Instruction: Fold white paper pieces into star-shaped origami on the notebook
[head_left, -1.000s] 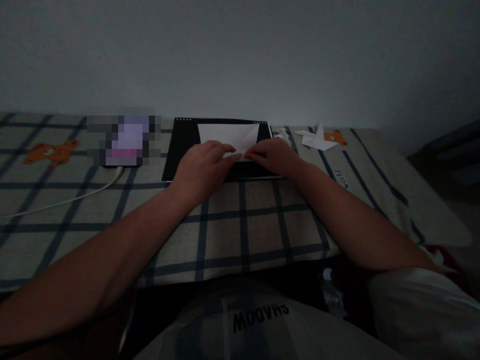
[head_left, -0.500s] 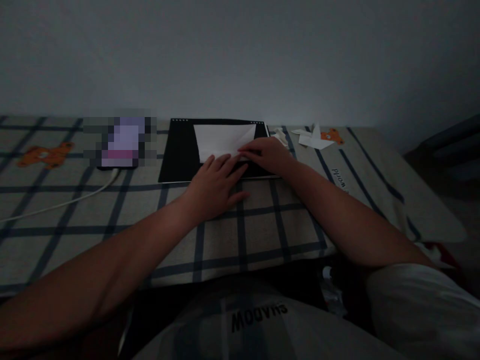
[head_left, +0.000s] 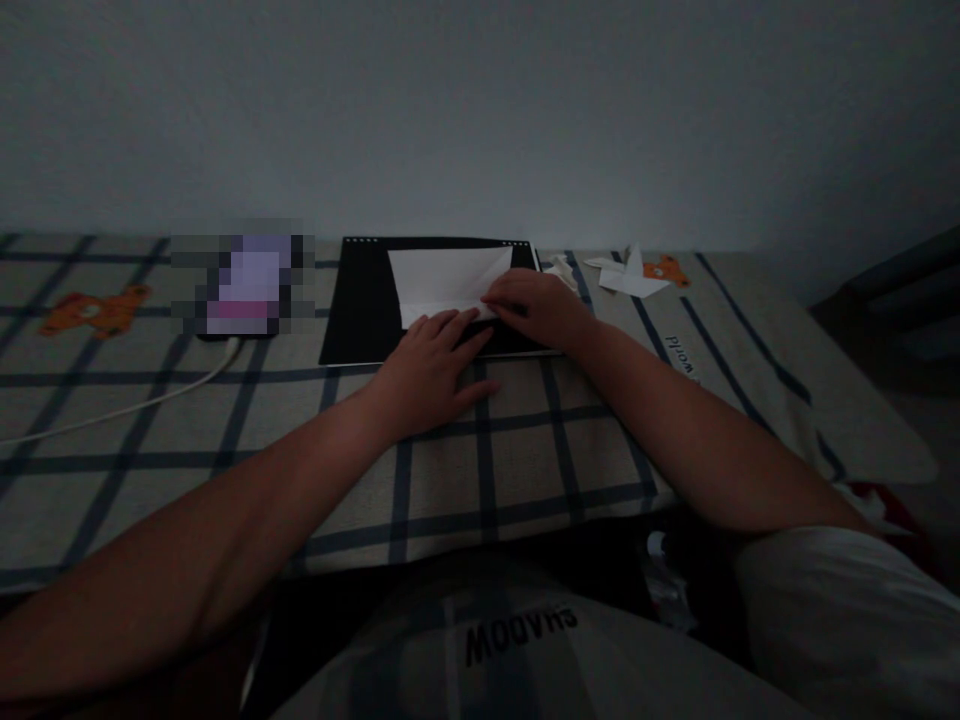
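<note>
On the black board [head_left: 360,310], both hands flat on folded paper [head_left: 442,280]

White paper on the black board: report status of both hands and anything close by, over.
Left hand flat, fingers on white paper. Right hand pressing its right near corner. Paper lies on black board. Folded paper shapes lie apart, right.
</note>
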